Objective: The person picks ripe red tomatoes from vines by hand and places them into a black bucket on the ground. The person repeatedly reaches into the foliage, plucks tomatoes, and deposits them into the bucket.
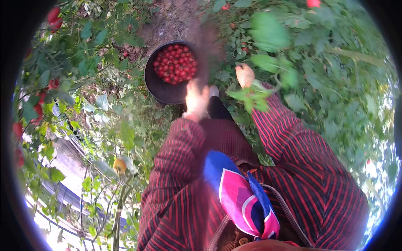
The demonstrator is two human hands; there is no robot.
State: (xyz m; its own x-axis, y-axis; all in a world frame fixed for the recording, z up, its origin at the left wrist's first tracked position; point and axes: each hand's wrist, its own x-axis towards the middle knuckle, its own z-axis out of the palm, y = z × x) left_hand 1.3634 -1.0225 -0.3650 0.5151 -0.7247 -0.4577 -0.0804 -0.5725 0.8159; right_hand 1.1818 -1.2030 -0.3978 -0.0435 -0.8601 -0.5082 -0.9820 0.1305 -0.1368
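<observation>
A dark round bucket (pixel 169 94) stands on the ground ahead of me, with many small red tomatoes (pixel 176 64) inside. My left hand (pixel 196 98) is at the bucket's near right edge, blurred by motion. Whether it touches the rim or holds anything is unclear. To the right, my right hand (pixel 245 75) reaches into green tomato foliage (pixel 254 94) with its fingers curled. Leaves cross in front of its wrist, and what lies within the fingers is hidden.
Leafy tomato plants crowd both sides. Red tomatoes (pixel 55 20) hang at the upper left, and a yellow-orange one (pixel 119 165) at the lower left. Bare soil (pixel 176 18) runs beyond the bucket. My shoe (pixel 214 91) is right beside the bucket.
</observation>
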